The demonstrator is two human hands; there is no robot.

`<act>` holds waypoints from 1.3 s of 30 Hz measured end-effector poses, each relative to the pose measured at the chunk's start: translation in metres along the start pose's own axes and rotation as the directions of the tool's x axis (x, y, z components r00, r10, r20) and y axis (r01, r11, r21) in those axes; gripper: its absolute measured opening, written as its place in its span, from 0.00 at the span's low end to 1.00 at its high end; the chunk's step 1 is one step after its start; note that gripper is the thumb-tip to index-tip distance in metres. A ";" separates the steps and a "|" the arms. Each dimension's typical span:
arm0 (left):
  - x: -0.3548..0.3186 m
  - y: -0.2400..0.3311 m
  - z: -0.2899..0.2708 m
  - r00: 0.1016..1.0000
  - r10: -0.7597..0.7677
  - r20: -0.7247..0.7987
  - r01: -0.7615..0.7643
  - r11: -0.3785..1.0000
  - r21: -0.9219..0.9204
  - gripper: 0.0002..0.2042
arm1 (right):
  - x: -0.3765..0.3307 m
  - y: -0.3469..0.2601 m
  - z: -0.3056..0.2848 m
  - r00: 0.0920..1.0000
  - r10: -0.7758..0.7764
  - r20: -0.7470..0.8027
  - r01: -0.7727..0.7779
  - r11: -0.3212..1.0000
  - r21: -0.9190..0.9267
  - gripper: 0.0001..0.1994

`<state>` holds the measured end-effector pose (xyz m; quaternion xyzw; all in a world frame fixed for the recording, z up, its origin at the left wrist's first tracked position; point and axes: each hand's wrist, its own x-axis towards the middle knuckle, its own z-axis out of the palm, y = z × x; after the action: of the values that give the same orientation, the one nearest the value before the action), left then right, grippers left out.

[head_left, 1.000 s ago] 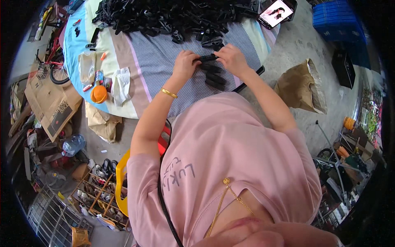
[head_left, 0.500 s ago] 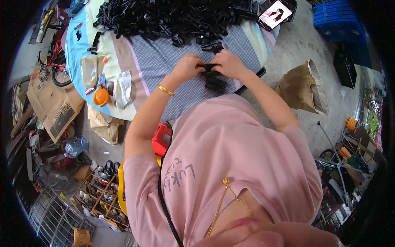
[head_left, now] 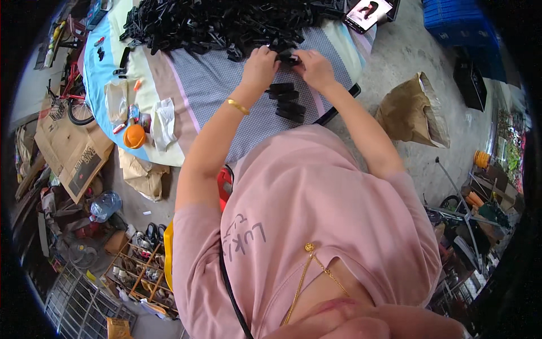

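My left hand (head_left: 261, 69) and my right hand (head_left: 314, 69) are close together at the near side of a big heap of black plastic pieces (head_left: 209, 25). Between the fingertips of both is a small black plastic piece (head_left: 287, 59); its exact kind is too small to make out. Fingers on each hand are closed on it, partly hiding it. Just below my hands, several similar black pieces (head_left: 288, 103) lie in a short row on the patterned cloth (head_left: 214, 90) covering the table.
A lit phone (head_left: 368, 13) stands at the table's far right. On the left lie an orange round object (head_left: 134, 136), a white tissue pack (head_left: 164, 124) and a clear plastic bag (head_left: 116, 101). An open brown paper bag (head_left: 403, 110) stands on the floor at right.
Both hands have moved away from me toward the heap, off the row of black pieces. That row now shows more fully, and a black piece is between my fingers by the heap.
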<state>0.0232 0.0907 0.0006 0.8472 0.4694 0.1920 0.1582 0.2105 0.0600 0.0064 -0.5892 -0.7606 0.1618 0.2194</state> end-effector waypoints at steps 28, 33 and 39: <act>-0.045 0.006 -0.001 0.993 -0.118 -0.003 0.115 0.973 -0.202 0.09 | -0.007 -0.014 0.006 0.998 -0.065 0.020 0.047 0.869 0.493 0.13; -0.045 0.005 0.001 0.990 -0.136 -0.024 0.127 0.966 -0.224 0.10 | -0.014 -0.003 -0.005 0.956 -0.291 0.028 0.289 0.955 0.067 0.12; -0.042 0.003 -0.001 0.991 -0.131 -0.033 0.122 0.974 -0.190 0.09 | -0.012 -0.003 -0.006 0.937 -0.346 0.056 0.350 0.933 -0.088 0.11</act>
<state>0.0044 0.0536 -0.0050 0.7922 0.5058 0.2442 0.2386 0.2137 0.0471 0.0117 -0.4519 -0.8640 0.0953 0.2006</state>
